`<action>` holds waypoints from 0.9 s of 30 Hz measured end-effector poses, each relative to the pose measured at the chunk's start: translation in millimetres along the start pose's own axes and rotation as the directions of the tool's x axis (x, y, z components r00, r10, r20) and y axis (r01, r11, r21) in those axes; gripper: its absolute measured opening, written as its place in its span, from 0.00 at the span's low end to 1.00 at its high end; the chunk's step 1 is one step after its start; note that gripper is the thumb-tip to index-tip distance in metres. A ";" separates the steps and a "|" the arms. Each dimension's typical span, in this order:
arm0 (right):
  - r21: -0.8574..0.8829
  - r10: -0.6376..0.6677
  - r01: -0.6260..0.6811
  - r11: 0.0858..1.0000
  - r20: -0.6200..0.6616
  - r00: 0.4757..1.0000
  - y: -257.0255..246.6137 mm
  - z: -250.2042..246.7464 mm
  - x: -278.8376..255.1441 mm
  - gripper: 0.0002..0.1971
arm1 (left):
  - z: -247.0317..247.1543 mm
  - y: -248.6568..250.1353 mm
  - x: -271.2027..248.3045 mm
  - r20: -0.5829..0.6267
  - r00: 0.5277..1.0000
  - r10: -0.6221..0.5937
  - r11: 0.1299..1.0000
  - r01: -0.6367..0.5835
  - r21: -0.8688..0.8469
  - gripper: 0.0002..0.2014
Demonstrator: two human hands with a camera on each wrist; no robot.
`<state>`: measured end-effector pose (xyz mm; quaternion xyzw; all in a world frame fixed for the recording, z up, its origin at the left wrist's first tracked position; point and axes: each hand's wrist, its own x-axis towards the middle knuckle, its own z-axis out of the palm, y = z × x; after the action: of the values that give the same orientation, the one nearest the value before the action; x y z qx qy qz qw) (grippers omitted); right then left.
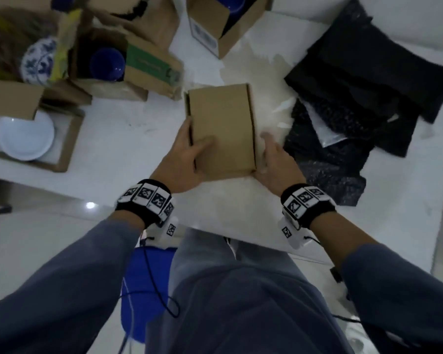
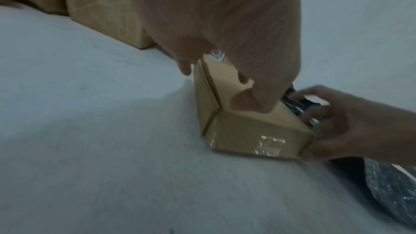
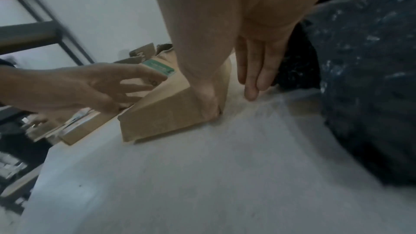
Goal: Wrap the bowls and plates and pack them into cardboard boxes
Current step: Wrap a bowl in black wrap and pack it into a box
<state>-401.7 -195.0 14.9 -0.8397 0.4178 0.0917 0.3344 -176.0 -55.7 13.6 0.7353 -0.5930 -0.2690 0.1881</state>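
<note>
small box: shut, brown cardboard, in the middle of the white table, near the table's edge.
left hand: on the box's left side, thumb flat on the lid, fingers down the side. the fingers look nearly straight, pressing more than gripping.
right hand: by the box's right near corner, thumb touching the corner, fingers straight and spread, not wrapped round anything.
black wrap: a crumpled heap of bubbly sheets on the right, just beside the box.
white plates: in an open box at the left.
blue bowl: in an open box at the far left, not wrapped.
patterned bowl: blue and white, far left.
how it will feel: the cardboard is stiff and dry, so not slippery. i think a dish may be inside, so it could be heavy and break if dropped.
where to hold: one hand on each long side, low down, or under the bottom. not by the lid, which could pop open.
</note>
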 end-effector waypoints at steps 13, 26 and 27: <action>-0.322 -0.217 0.264 0.909 0.176 0.960 -7.1 -12.0 24.1 0.48 | 11.0 3.0 -10.9 -0.022 0.981 -0.192 0.981 0.192 -0.018 0.51; -0.402 -0.322 0.313 0.860 0.046 0.945 -5.0 -12.0 33.1 0.44 | -5.8 3.6 3.9 0.115 0.968 -0.222 0.975 0.218 0.050 0.47; -0.391 -0.327 0.327 0.860 0.068 0.943 -6.7 -12.1 36.2 0.44 | -7.8 1.7 5.9 0.125 0.966 -0.227 0.974 0.222 0.056 0.46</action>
<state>-375.1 -223.0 11.6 -0.9485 0.2422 0.1164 0.1676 -171.5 -62.1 19.7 0.7822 -0.5223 -0.3240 0.1020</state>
